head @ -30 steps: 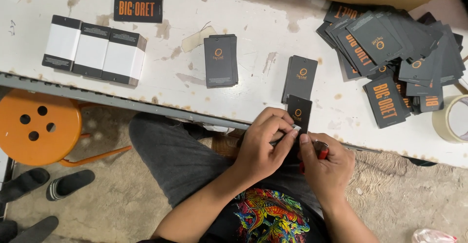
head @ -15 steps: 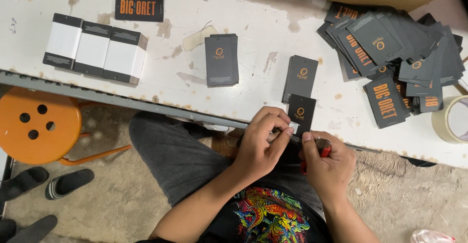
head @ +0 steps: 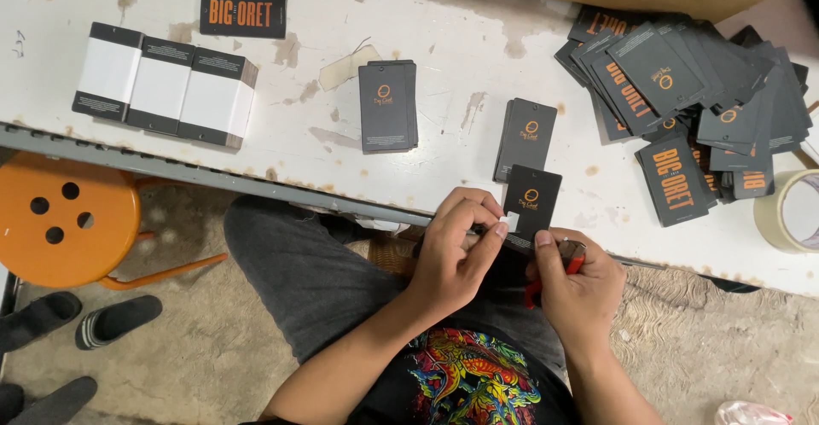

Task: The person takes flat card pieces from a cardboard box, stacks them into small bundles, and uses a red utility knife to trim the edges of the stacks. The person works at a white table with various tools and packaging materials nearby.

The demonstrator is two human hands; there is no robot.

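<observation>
My left hand (head: 455, 254) pinches the lower edge of a black hang tag (head: 532, 202) with an orange ring mark, at the white table's near edge. A small white piece (head: 511, 220) sits at my fingertips on that tag. My right hand (head: 573, 287) is closed around a red-handled tool (head: 570, 263), just right of the tag's lower corner. Two small stacks of the same black tags lie beyond, one stack (head: 525, 137) directly behind the held tag and another stack (head: 388, 105) to its left.
A large loose heap of black tags (head: 691, 92) covers the table's right side, beside a tape roll (head: 793, 212). White banded bundles (head: 166, 84) sit at the left. An orange stool (head: 64, 224) and dark sandals (head: 77, 323) are on the floor.
The held tag has shifted slightly up onto the table edge. My left fingers moved to its lower left edge, where the white piece now shows.
</observation>
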